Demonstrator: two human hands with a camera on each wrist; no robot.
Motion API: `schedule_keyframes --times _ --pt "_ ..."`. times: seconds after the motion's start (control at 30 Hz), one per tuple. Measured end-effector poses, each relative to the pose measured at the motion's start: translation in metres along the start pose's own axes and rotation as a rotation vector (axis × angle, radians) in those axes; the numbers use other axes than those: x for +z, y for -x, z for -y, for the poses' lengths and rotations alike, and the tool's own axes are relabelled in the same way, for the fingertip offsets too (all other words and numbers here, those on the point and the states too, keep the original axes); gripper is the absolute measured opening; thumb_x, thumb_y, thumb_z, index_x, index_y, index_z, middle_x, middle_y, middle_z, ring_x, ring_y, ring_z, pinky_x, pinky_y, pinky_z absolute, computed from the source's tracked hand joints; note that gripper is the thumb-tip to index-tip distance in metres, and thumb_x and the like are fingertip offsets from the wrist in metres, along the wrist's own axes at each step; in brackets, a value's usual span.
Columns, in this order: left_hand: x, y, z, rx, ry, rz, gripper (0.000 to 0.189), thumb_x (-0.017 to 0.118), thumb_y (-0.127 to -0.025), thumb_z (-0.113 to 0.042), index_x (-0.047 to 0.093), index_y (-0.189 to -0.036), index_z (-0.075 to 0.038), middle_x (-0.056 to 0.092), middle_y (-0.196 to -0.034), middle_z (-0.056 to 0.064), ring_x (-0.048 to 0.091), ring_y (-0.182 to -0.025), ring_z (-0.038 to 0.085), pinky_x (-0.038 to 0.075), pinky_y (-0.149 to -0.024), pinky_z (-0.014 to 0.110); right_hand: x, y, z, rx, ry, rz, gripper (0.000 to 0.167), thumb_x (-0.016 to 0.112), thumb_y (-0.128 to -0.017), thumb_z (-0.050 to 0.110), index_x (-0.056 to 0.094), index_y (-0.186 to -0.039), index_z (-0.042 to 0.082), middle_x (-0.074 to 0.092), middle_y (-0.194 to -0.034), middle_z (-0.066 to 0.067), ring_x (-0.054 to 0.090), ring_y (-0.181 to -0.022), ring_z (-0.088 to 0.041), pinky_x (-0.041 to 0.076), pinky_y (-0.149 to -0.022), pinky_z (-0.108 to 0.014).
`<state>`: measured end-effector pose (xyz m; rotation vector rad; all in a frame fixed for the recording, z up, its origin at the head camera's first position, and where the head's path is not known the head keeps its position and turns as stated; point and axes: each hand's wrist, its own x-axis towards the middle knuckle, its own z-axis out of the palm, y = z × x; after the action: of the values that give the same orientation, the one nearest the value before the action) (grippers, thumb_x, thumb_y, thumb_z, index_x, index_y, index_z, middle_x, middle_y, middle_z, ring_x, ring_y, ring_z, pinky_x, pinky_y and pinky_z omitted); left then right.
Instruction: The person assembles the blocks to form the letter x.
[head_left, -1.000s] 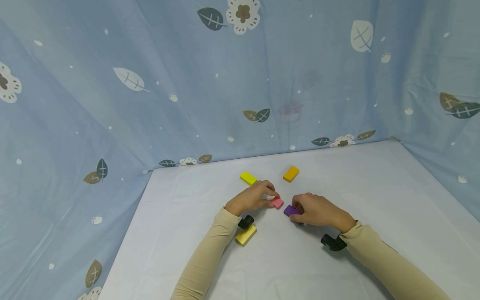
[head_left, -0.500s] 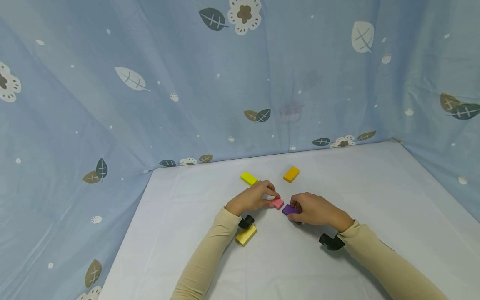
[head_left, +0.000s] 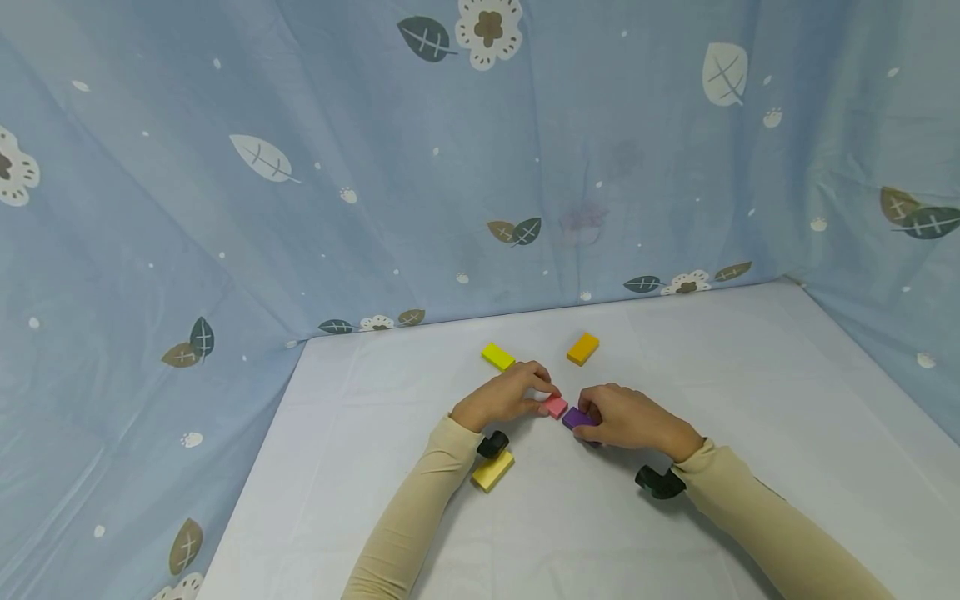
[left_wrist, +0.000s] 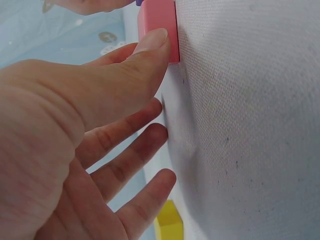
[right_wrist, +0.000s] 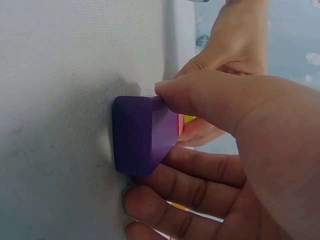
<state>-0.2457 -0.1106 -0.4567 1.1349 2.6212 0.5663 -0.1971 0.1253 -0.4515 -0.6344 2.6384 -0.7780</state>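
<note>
Lying flat on the white tabletop, a pink block [head_left: 556, 406] is pinched between the thumb and index finger of my left hand [head_left: 508, 395]. That hand's other fingers are spread loosely in the left wrist view. To its right, my right hand [head_left: 633, 420] pinches a purple block [head_left: 577, 419] by its long sides, thumb nearest me. In the right wrist view the purple block [right_wrist: 137, 135] rests low against the cloth. The two blocks are nearly end to end in the head view, with the purple corner close to the pink one.
A bright yellow block [head_left: 498, 357] lies behind my left hand, and an orange block [head_left: 582, 348] farther back right. A pale yellow block [head_left: 492, 471] sits beside my left wrist's black camera [head_left: 492, 444]. A blue patterned curtain [head_left: 420, 167] hangs along the back and sides.
My right hand has slid the purple block a little left, narrowing the gap to the pink block. My left hand and the pink block have stayed put.
</note>
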Motion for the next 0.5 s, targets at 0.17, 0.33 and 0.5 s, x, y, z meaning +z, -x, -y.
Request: schedule_keyframes --times 0.17,0.33,0.5 --pt "-0.0002 0.0002 -0.0003 0.0 -0.001 -0.001 0.031 0.074 -0.096 -0.022 0.076 -0.126 -0.016 0.065 -0.13 0.004 0.058 -0.121 0.021 0.046 -0.109 0.035 0.0001 -0.0012 0.0002 -0.001 0.006 -0.003 0.03 0.084 -0.087 0.028 0.068 -0.102 0.008 0.062 -0.077 0.004 0.056 -0.062 -0.01 0.049 -0.059 -0.025" --pt "-0.0005 0.0001 -0.0002 -0.002 -0.014 0.001 0.03 0.074 -0.096 -0.023 0.076 -0.126 -0.017 0.065 -0.129 0.003 0.058 -0.119 0.021 0.046 -0.108 0.033 0.0001 -0.0017 0.0006 -0.008 0.006 -0.004 0.029 0.084 -0.087 0.029 0.069 -0.101 0.008 0.062 -0.076 0.004 0.056 -0.062 -0.009 0.048 -0.059 -0.024" --pt "-0.0002 -0.0002 0.0 -0.006 -0.021 0.005 0.031 0.074 -0.096 -0.023 0.076 -0.126 -0.018 0.065 -0.129 0.003 0.058 -0.119 0.021 0.046 -0.107 0.033 0.0006 -0.002 0.0001 -0.011 0.008 -0.002 0.029 0.084 -0.087 0.029 0.069 -0.101 0.008 0.062 -0.076 0.004 0.056 -0.061 -0.009 0.047 -0.059 -0.024"
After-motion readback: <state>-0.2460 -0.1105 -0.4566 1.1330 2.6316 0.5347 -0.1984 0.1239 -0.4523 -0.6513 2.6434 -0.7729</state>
